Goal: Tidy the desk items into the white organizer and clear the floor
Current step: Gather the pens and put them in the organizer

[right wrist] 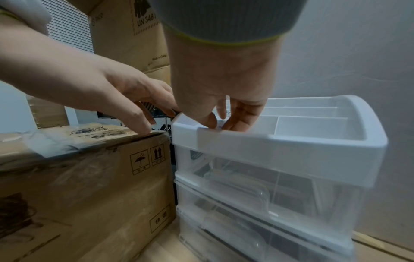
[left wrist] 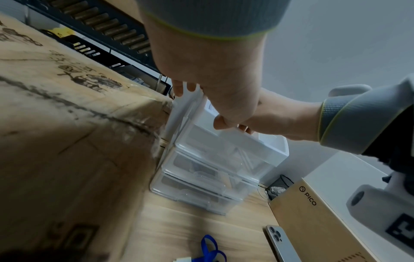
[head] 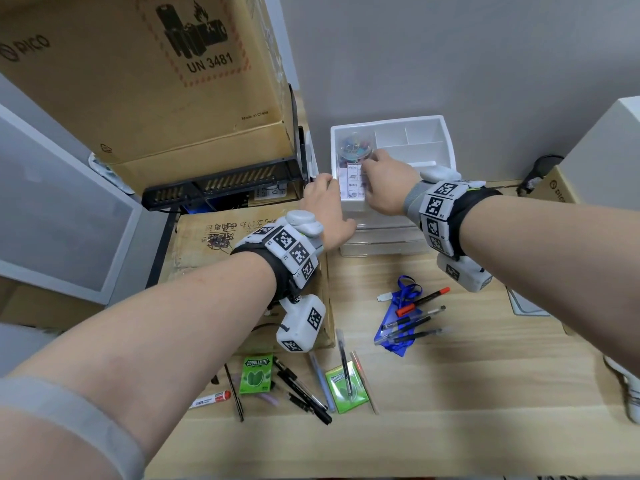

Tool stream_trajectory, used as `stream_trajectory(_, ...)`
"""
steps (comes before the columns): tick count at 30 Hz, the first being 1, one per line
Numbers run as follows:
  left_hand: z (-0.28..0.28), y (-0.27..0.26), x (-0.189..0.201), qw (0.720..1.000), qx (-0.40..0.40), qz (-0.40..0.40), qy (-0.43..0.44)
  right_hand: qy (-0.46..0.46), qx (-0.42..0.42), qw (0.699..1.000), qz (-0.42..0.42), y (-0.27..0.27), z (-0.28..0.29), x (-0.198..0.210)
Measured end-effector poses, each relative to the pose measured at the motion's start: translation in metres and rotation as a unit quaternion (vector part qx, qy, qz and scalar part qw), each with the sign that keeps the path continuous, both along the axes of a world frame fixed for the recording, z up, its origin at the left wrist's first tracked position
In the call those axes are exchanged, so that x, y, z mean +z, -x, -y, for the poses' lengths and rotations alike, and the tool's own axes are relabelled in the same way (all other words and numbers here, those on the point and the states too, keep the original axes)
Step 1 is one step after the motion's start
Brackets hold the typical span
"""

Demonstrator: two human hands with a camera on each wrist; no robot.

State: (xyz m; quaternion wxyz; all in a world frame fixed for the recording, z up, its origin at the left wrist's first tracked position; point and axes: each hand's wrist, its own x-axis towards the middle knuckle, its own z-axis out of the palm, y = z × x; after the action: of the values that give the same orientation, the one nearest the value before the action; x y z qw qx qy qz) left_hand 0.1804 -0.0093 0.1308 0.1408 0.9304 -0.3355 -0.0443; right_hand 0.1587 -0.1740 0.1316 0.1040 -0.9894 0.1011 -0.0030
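Both hands up at the white organizer (head: pixel 446 140), which stands at the back of the wooden desk (head: pixel 485 375) against the wall, just right of a cardboard box (head: pixel 207 237). Right hand (head: pixel 384 183) dipped into the front-left compartment of the top tray, fingers (right wrist: pixel 235 122) curled down onto a pack of sticky notes (head: pixel 353 183) — apparently pinching it by the edge, though the grip itself is hidden behind the rim. Left hand (head: pixel 327 209) loose and spread, holding nothing, fingertips at the organizer's left wall and the box top, probably steadying. A tub of coloured paper clips (head: pixel 355 148) already seated in the compartment just behind the notes. Notes pack lying with its long axis running front to back, away from the body, so likely a matter of pressing it straight down into the slot. Still to gather, nearer the body: a cluster of pens (head: pixel 412 323) on a blue lanyard pouch (head: pixel 398 327), long axes running left-right and closer to the right hand — and two green gum packs (head: pixel 255 375) with more pens (head: pixel 304 393), closer to the left. Floor not in view.
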Motion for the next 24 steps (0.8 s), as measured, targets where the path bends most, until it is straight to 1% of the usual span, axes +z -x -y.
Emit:
stream_trajectory(2, 0.001, 0.009, -0.002, 0.999, 0.005, 0.033, 0.011, -0.018, 0.013, 0.998, 0.051, 0.011, -0.003, 0.000)
stream_trajectory(4, 0.003, 0.022, -0.003, 0.997, -0.014, 0.073, 0.030, -0.030, 0.030, 0.994, 0.104, 0.027, -0.004, 0.000)
stream_trajectory(6, 0.006, 0.037, -0.006, 0.993, -0.041, 0.097, 0.050, -0.031, 0.072, 0.988, 0.130, 0.044, -0.004, 0.000)
stream_trajectory(7, 0.008, 0.045, -0.008, 0.992, -0.054, 0.102, 0.055, -0.028, 0.097, 0.987, 0.128, 0.054, -0.005, -0.002)
stream_trajectory(9, 0.011, 0.059, -0.015, 0.991, -0.074, 0.097, 0.053, -0.034, 0.120, 0.987, 0.102, 0.074, -0.005, -0.009)
stream_trajectory(13, 0.016, 0.083, -0.033, 0.994, -0.087, 0.066, 0.018, -0.048, 0.069, 0.996, 0.022, 0.109, 0.004, -0.038)
stream_trajectory(15, 0.019, 0.099, -0.046, 0.995, -0.099, 0.033, -0.003, -0.058, 0.047, 0.995, -0.067, 0.126, 0.009, -0.061)
stream_trajectory(17, 0.019, 0.115, -0.063, 0.992, -0.116, -0.002, -0.052, -0.061, 0.020, 0.982, -0.176, 0.142, 0.013, -0.089)
stream_trajectory(19, 0.015, 0.130, -0.084, 0.986, -0.125, -0.028, -0.103, -0.046, 0.003, 0.969, -0.242, 0.158, 0.014, -0.117)
stream_trajectory(21, 0.003, 0.140, -0.106, 0.980, -0.131, -0.060, -0.134, -0.020, 0.007, 0.963, -0.268, 0.170, 0.008, -0.135)
stream_trajectory(24, -0.014, 0.150, -0.139, 0.967, -0.130, -0.129, -0.178, -0.008, 0.012, 0.961, -0.278, 0.184, -0.002, -0.164)
